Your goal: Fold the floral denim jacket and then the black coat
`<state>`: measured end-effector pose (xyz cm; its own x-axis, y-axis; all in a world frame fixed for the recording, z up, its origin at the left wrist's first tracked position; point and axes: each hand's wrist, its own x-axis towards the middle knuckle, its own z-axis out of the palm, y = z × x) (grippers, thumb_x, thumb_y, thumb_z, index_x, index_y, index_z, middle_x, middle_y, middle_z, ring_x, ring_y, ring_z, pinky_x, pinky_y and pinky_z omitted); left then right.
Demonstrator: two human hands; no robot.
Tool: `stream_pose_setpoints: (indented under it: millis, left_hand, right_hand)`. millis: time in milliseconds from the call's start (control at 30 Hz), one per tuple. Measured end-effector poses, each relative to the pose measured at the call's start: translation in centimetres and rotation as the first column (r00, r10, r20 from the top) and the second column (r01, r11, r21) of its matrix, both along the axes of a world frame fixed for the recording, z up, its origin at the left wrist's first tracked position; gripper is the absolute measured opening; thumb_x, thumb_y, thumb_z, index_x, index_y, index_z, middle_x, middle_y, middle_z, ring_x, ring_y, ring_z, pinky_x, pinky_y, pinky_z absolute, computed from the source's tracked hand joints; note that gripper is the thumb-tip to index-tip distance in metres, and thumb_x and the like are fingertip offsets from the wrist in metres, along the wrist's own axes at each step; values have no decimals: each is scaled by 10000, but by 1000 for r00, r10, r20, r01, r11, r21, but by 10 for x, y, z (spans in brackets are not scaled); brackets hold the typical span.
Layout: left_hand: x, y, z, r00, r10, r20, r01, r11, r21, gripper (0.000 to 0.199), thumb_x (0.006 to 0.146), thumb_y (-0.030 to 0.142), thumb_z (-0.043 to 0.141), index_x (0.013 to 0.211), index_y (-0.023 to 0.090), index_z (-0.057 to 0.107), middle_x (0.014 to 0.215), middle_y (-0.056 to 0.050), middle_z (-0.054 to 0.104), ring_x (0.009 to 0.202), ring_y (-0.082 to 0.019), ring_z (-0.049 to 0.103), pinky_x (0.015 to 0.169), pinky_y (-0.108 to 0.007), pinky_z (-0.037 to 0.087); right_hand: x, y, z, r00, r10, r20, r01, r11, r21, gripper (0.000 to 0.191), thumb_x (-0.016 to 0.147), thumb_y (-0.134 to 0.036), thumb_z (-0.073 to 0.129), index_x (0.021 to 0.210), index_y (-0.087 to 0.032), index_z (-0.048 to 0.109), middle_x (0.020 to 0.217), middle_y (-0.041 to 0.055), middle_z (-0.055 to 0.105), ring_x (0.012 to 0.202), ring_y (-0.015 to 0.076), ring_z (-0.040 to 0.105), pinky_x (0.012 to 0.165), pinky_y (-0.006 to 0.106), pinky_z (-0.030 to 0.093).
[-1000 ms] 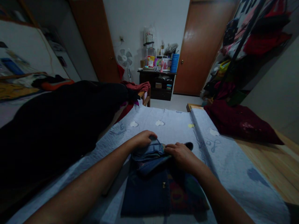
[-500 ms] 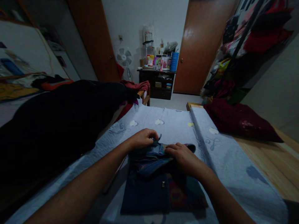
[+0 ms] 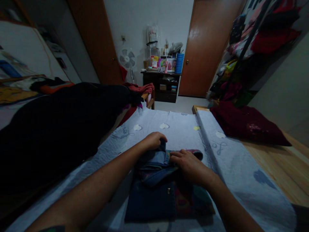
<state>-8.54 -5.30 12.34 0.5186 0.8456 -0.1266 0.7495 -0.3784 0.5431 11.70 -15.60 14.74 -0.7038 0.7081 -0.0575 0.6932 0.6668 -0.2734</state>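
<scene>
A blue denim garment [image 3: 152,199] with a colourful patterned section lies folded on the bed in front of me, a small metal fastener showing near its middle. Its far part is bunched up in layers. My left hand [image 3: 155,140] is closed on the far left edge of the denim and holds it slightly raised. My right hand [image 3: 189,162] presses its curled fingers onto the bunched denim beside a seam, gripping it there. The palm hides part of the cloth.
A pale sheet [image 3: 178,129] with heart prints covers the bed. A large dark cloth heap [image 3: 60,129] fills the left side. On the right, a maroon pillow [image 3: 251,125] sits by a wooden edge. Farther back stand a fan [image 3: 127,59] and a dark cabinet [image 3: 166,91].
My left hand has shifted slightly right and lifted the denim edge, which now stands higher. My right hand has hardly moved.
</scene>
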Motion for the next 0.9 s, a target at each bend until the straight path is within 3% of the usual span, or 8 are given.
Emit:
stream_pose_setpoints:
  millis: [133, 333, 400, 500, 633, 800, 900]
  left_hand:
    - [0, -1, 7, 995, -56, 79, 53, 998, 36, 574, 624, -28, 418, 1052, 197, 728, 1062, -21, 734, 1017, -181, 644, 907, -269, 457]
    - [4, -13, 15, 959, -147, 241, 160, 987, -35, 515, 678, 8, 431, 1077, 176, 710, 1097, -25, 718, 1034, -169, 632, 928, -260, 451]
    - [5, -19, 16, 945, -166, 282, 184, 982, -37, 528, 706, 31, 456, 1175, 169, 654, 1120, -40, 706, 1019, -173, 634, 920, -272, 456]
    - [3, -26, 18, 933, -167, 319, 203, 976, -83, 661, 700, 23, 456, 1346, 159, 492, 998, -38, 728, 879, -161, 658, 840, -274, 483]
    - [-1, -28, 20, 934, -127, 335, 189, 969, -159, 548, 710, 26, 438, 1236, 143, 541, 976, -49, 724, 869, -157, 657, 821, -267, 487]
    - [-5, -32, 25, 960, -77, 268, 121, 981, -150, 380, 852, 183, 443, 1211, 169, 567, 1124, -63, 683, 1004, -175, 626, 901, -286, 462]
    - [-7, -39, 27, 953, -62, 295, 113, 981, -158, 471, 882, 363, 502, 1318, 184, 494, 1220, -80, 644, 1080, -204, 604, 941, -305, 444]
  right_hand:
    - [0, -3, 5, 1000, 22, 12, -22, 1000, -11, 286, 830, -74, 473, 1030, -225, 610, 1155, 60, 631, 974, 207, 536, 917, 354, 338]
    - [0, -3, 8, 1000, 14, -3, -14, 1000, -20, 282, 834, -62, 461, 1009, -222, 612, 1115, 54, 639, 956, 205, 535, 882, 342, 349]
    - [1, 0, 8, 1000, -11, 18, 12, 1000, -20, 284, 831, -64, 465, 1020, -216, 613, 1071, 60, 644, 938, 207, 538, 851, 332, 355]
    - [1, 7, 10, 998, -53, 38, 53, 999, -9, 322, 836, -49, 451, 1076, -196, 607, 1049, 81, 637, 941, 199, 548, 831, 308, 353]
    - [1, 21, 9, 992, -123, 9, 122, 992, 21, 318, 850, -51, 431, 1088, -179, 598, 1014, 82, 630, 882, 173, 561, 779, 275, 348]
    - [0, 38, 3, 979, -202, -39, 205, 975, 81, 205, 851, -95, 453, 978, -170, 595, 927, 66, 620, 829, 164, 556, 739, 257, 350]
    - [0, 45, -3, 975, -213, -63, 219, 968, 124, 214, 824, -116, 489, 1008, -166, 586, 944, 72, 618, 851, 174, 560, 748, 259, 361]
